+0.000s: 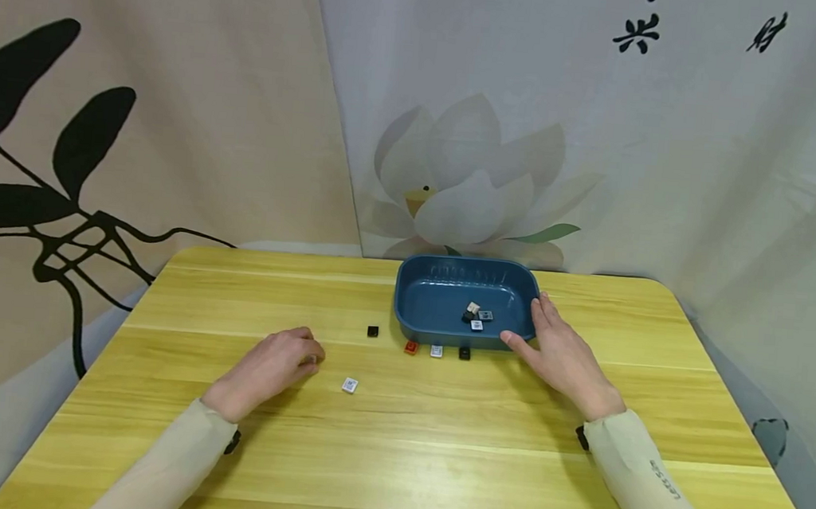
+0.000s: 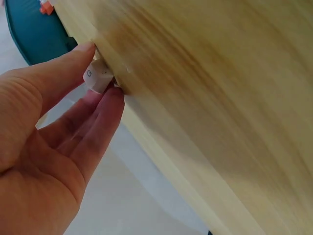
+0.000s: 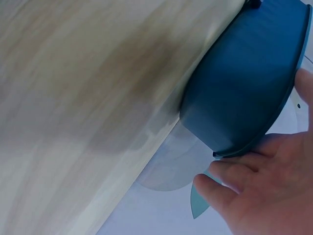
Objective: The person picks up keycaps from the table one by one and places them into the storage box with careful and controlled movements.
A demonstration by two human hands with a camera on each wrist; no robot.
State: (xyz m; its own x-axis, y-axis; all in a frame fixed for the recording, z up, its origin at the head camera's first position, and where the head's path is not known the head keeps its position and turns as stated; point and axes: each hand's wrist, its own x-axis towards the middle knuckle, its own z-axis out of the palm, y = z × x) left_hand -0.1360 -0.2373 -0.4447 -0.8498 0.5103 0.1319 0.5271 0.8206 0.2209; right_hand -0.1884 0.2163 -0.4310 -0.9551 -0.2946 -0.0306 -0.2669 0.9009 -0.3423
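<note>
A white keycap marked G [image 2: 96, 76] is pinched between the thumb and fingers of my left hand [image 1: 271, 370], low over the table on the left. To the right of that hand lies a pale square keycap [image 1: 350, 385]. My right hand [image 1: 564, 355] rests against the right end of a blue dish [image 1: 412, 333], its fingers extended along the side and its thumb over the front rim. Inside the dish sit several small keycaps, including a white one [image 1: 477, 325] and a grey one [image 1: 485, 315].
Along the dish's front edge are a red keycap [image 1: 411, 347], a white keycap [image 1: 436, 351] and a black keycap [image 1: 465, 353]. Another black keycap [image 1: 372, 332] lies left of the dish. Behind the wooden table [image 1: 435, 464] hangs a printed curtain [image 1: 248, 98].
</note>
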